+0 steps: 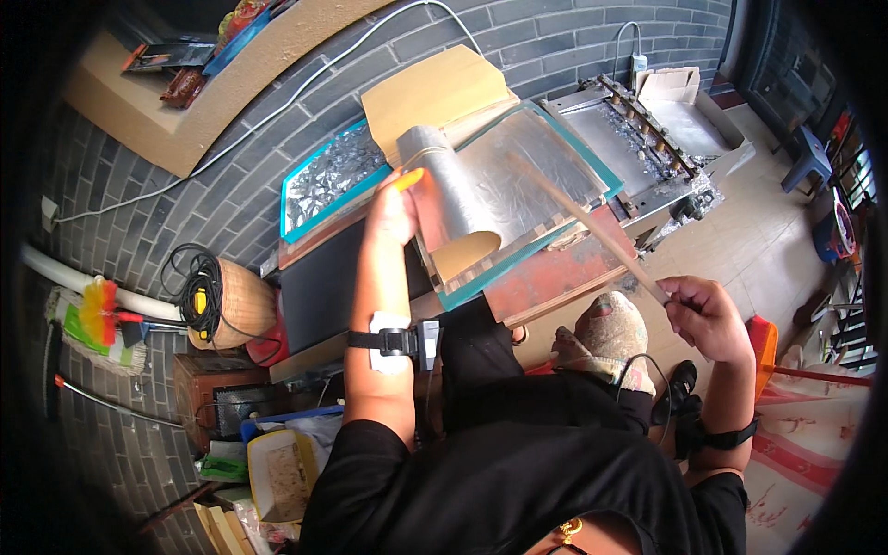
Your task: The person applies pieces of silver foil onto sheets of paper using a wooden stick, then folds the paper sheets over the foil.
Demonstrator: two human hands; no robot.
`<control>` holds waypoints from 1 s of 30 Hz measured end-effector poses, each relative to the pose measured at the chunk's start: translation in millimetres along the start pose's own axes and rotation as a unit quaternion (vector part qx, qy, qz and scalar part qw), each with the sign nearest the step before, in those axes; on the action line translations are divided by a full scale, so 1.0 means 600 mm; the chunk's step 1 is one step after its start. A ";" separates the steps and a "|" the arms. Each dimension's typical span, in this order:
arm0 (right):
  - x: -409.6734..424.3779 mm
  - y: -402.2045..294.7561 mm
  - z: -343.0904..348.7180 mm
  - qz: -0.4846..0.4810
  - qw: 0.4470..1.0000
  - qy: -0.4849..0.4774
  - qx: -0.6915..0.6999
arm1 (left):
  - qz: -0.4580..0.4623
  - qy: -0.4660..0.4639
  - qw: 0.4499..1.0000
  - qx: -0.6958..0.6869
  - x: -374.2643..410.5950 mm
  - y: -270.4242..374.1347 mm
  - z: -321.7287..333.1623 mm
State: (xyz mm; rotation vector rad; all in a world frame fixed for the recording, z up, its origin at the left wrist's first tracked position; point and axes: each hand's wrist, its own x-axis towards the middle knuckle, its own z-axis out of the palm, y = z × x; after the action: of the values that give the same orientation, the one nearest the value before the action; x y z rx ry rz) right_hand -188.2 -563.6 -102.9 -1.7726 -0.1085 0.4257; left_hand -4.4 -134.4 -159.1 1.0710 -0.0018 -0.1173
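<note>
My left hand point(394, 208) is at the left side of a curled silvery sheet point(447, 184), its fingers closed near the sheet's edge, with an orange piece point(408, 180) at the fingertips. The sheet's underside looks tan, and it is folded back over a stack of silvery foil-like sheets point(517, 173) on a teal-edged mat. My right hand point(707, 316) grips the near end of a long thin wooden stick point(610, 243). The stick's far end is blurred and reaches over the stack. What exactly the left fingers pinch is unclear.
Behind the stack lies a tan board point(433, 90). A teal tray point(333, 173) of silvery flakes stands at the left, over a black surface point(322, 277). A metal frame point(617, 132) with a row of pegs is at the back right. A reddish board point(562, 267) lies in front.
</note>
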 end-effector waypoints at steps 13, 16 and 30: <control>0.037 -0.010 0.044 0.024 0.999 -0.037 -0.021 | 0.034 0.016 0.999 -0.023 -0.077 0.045 -0.114; 0.041 0.000 0.057 0.001 0.999 -0.048 -0.008 | 0.050 0.024 0.998 -0.027 -0.075 0.035 -0.107; 0.024 0.008 0.081 0.056 0.984 -0.113 0.124 | 0.022 -0.126 0.972 -0.196 -0.067 0.029 -0.104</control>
State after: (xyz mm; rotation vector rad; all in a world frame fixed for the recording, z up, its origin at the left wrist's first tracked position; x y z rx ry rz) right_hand -192.1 -515.8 -119.7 -1.4848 -0.1117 0.6925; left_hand -39.1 -67.9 -171.7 0.6546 -0.2245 -0.2037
